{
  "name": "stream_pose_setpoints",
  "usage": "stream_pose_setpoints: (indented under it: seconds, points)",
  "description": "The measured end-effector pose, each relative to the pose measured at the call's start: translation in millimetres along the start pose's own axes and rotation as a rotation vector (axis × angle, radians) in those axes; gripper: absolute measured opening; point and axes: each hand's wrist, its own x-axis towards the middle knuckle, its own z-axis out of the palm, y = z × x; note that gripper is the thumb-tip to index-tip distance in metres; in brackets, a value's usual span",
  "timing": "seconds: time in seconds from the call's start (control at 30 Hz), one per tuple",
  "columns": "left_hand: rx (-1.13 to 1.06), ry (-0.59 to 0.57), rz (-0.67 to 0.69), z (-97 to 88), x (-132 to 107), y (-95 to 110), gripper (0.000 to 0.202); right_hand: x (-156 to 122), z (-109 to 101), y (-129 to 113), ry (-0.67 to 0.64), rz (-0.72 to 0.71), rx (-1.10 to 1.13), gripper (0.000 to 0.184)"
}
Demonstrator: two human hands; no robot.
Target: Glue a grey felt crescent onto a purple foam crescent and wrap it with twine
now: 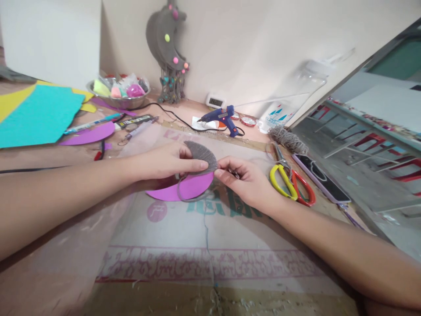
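Observation:
My left hand (171, 162) is closed on a purple foam crescent (187, 186) that is half wrapped in grey twine (201, 154); thumb and fingers pinch the wrapped upper end. My right hand (245, 177) is closed in a pinch at the right tip of the wrapped part, holding the twine there. A loose loop of grey twine hangs under the crescent. Both hands hover just above a plastic sheet (210, 237) with printed lettering.
A blue glue gun (222, 118) lies behind, cord trailing left. Yellow and red scissors (291, 184), a twine ball (289, 140) and a phone (320, 177) sit at the right. Teal and yellow foam sheets (36, 114), a metal bowl of pompoms (120, 92) and a finished grey moon (167, 44) stand at the left and back.

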Motion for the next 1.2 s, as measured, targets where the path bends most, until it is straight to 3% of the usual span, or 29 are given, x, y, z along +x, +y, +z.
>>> stream_pose_setpoints:
  seconds: [0.17, 0.33, 0.53, 0.7, 1.2]
  points:
    - [0.032, -0.018, 0.057, -2.8, 2, 1, 0.035, 0, -7, 4, 0.028, -0.091, -0.151, 0.018]
    - [0.096, -0.001, 0.078, -3.1, 2, 0, 0.033, -3, -21, 5, 0.11, -0.35, -0.513, 0.029]
    - [0.125, 0.007, 0.114, -3.6, 2, 1, 0.032, -4, -24, 10, 0.109, -0.584, -0.88, 0.03]
    - [0.144, 0.015, 0.113, -3.3, 2, 2, 0.031, -5, -23, 11, 0.15, -0.63, -1.001, 0.03]
    - [0.121, -0.023, 0.14, -3.0, 3, 1, 0.031, -3, -20, 11, 0.127, -0.644, -1.04, 0.029]
